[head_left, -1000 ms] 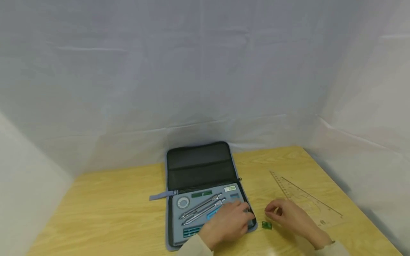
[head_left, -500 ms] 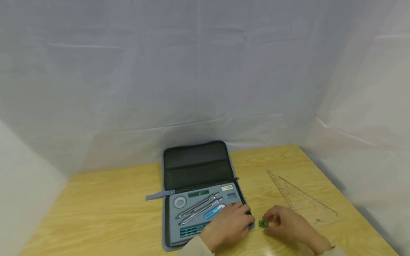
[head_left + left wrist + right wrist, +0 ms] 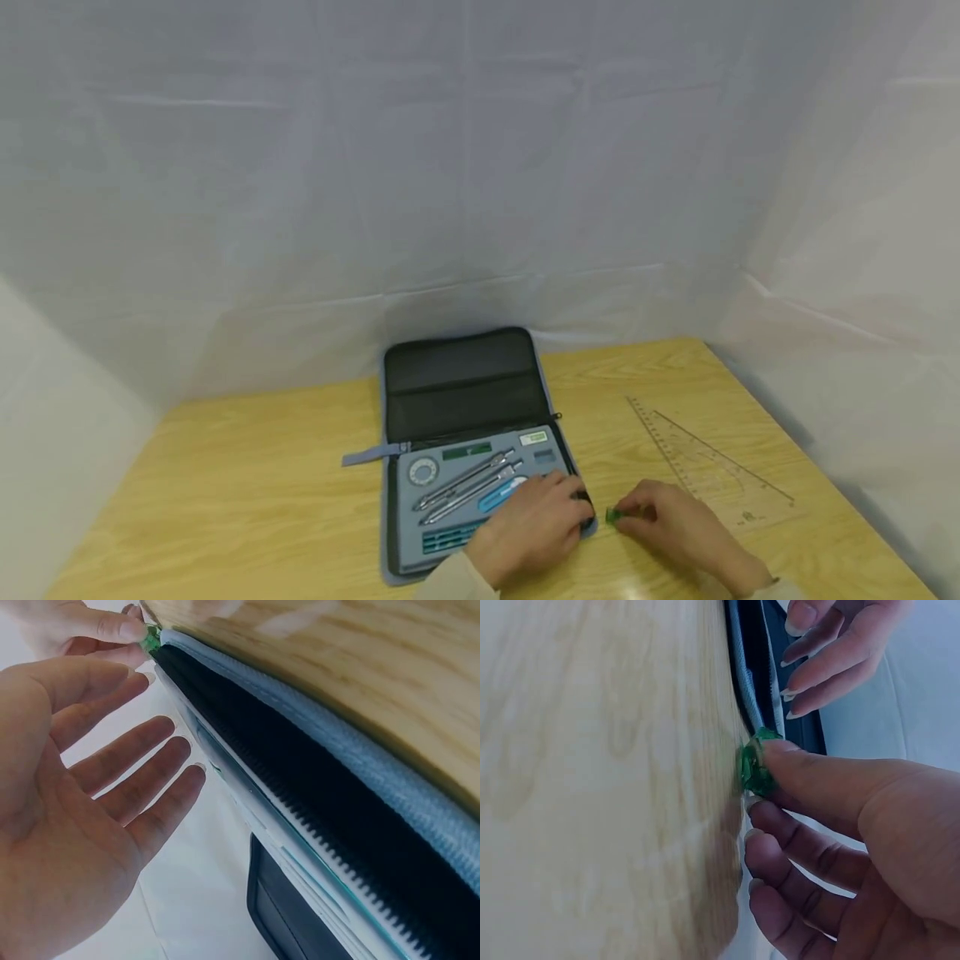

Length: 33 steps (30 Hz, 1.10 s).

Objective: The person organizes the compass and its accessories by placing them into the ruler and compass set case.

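A drawing-instrument case (image 3: 405,533) lies unzipped on the table, its dark lid folded back. In its grey tray are two metal compasses (image 3: 468,492), a white ring-shaped piece (image 3: 423,472), an eraser (image 3: 533,437), a blue piece (image 3: 495,497) and teal sticks (image 3: 450,540). My left hand (image 3: 534,521) hovers over the tray's right front part, fingers relaxed and holding nothing, as the left wrist view (image 3: 82,787) shows. Just right of the case, my right hand (image 3: 667,525) pinches a small see-through green pencil sharpener (image 3: 759,761) between thumb and fingertips, close to the table and the case's corner.
A clear set square (image 3: 720,475) lies on the wooden table (image 3: 277,475), right of the case and beyond my right hand. A recess (image 3: 544,457) shows below the eraser. White sheeting (image 3: 480,167) hangs behind and at both sides.
My right hand has gone from above the green sharpener to pinching it, turning it on edge next to the case. My left hand stays over the tray.
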Motion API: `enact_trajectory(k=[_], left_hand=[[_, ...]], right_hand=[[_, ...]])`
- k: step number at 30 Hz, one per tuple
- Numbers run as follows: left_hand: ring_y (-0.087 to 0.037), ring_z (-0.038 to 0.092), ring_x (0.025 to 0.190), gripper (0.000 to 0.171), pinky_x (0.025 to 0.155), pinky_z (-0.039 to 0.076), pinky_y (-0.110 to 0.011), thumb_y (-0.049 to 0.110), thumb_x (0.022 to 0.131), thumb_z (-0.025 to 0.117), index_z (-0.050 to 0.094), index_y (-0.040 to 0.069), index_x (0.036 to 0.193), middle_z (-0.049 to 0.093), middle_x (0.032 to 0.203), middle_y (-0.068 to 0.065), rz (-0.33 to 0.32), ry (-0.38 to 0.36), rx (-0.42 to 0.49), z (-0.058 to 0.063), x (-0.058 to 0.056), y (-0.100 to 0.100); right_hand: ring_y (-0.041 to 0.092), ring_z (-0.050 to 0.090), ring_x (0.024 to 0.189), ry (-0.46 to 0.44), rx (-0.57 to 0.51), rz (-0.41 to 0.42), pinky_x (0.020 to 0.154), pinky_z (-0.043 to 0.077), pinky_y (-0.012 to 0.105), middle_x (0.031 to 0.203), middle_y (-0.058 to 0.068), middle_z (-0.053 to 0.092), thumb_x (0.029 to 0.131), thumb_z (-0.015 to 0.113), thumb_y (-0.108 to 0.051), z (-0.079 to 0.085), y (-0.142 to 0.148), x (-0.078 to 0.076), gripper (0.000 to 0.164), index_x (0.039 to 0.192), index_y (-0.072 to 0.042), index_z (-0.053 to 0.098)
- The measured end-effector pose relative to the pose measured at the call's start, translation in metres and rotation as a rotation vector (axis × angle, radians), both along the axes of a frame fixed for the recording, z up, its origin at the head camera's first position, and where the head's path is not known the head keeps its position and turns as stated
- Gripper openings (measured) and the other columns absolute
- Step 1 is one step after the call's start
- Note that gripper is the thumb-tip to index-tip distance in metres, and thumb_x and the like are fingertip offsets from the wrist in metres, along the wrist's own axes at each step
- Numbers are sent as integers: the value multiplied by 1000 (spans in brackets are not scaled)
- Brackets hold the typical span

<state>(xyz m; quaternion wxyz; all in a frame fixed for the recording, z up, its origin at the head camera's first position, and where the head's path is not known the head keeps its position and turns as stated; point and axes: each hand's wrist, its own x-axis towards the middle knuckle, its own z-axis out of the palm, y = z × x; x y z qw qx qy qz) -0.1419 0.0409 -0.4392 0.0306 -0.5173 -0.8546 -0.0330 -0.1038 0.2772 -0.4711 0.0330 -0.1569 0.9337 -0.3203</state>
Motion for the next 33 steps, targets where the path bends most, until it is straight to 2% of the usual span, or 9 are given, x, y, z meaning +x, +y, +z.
enact_trajectory(k=[8,12,14,19,26,29,33], left_hand=[[-10,52,111,21,90,45,-28,24,97,55,69,27,112,57,123,6,-3,6,20,1,-1,-4],[-10,51,114,21,92,44,-28,24,98,54,69,27,113,56,125,5,-3,-4,20,2,-2,-5],[-10,51,115,21,92,44,-29,23,97,55,69,27,112,56,124,6,6,-18,18,3,-2,-6],[-12,51,115,22,91,45,-30,22,96,57,69,27,113,57,124,5,28,-17,4,5,-3,-9],[-13,49,117,24,92,45,-33,24,96,56,68,29,116,55,128,4,62,-25,-42,6,-5,-12],[-14,49,117,24,92,45,-33,24,95,56,68,28,115,55,128,4,72,-16,-45,6,-4,-14],[-13,51,113,23,88,46,-32,23,94,57,68,27,114,56,125,4,75,-6,-31,5,-5,-16]], right_hand=[[-2,52,70,85,54,44,58,45,23,83,-19,58,93,61,-33,-1,0,-4,26,103,-14,75],[-2,53,68,62,53,-8,56,45,23,81,-19,59,92,61,-38,-1,-1,-9,21,95,-23,75],[0,55,69,17,19,-38,57,46,24,82,-18,60,91,62,-42,-2,-1,-12,20,91,-26,73],[4,59,73,-81,-56,-71,63,48,26,85,-13,65,91,61,-41,-3,0,-19,21,91,-24,72],[9,58,78,-79,-8,-126,68,49,31,86,-9,64,94,58,-36,5,-3,-22,25,98,-15,70],[10,58,78,-95,-15,-159,69,48,33,87,-8,63,91,62,-39,5,-6,-21,27,99,-15,69],[9,56,74,-58,-36,-165,65,47,29,86,-8,62,86,70,-36,4,-10,-23,23,96,-16,68]])
